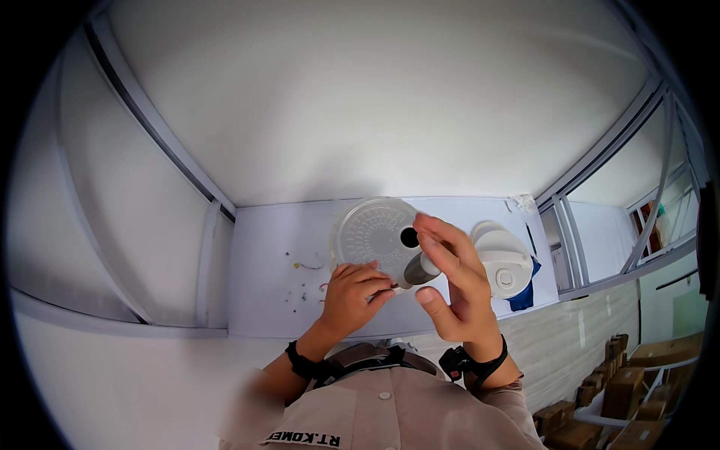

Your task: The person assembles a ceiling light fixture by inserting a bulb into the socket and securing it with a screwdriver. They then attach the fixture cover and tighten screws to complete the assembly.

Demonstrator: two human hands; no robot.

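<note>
A round, translucent white cover with a radial pattern of slots and a dark round hole is in front of me. My left hand is closed on its near rim, fingers bent over the face and thumb below. A grey screwdriver with a pale rounded end lies slanted at the cover's near right edge. Its tip is close to my left fingertips and partly hidden. Beside the handle, my right hand is open, with fingers stretched and thumb apart; whether its palm touches the handle I cannot tell.
On the right stands a white appliance part with a round button, over a blue cloth. Small screws and a thin wire lie left on the white table. Framed panels flank it. Cardboard boxes stand at lower right.
</note>
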